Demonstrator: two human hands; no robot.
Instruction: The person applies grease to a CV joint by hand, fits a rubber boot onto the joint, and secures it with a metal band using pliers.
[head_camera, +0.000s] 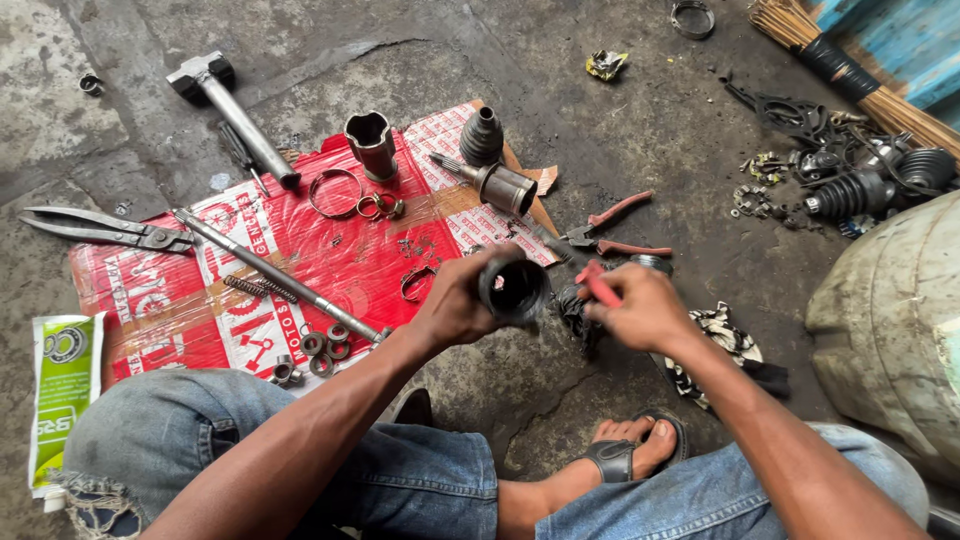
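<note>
While the left hand (455, 305) grips a dark metal cup (513, 288) over the concrete floor (600, 120), the right hand (640, 305) is clenched on a red-handled tool (598, 283) beside it.
What the tool's tip does is hidden behind the cup and a greasy rag (578, 310). On the red sheet (330, 250) lie one long shaft (275, 272), one spring (258, 288), one rubber boot (481, 137) and about six small rollers (318, 352). One pair of red pliers (610, 232) lies nearby; one hammer (230, 108) and one pair of snips (105, 230) lie at the left.
</note>
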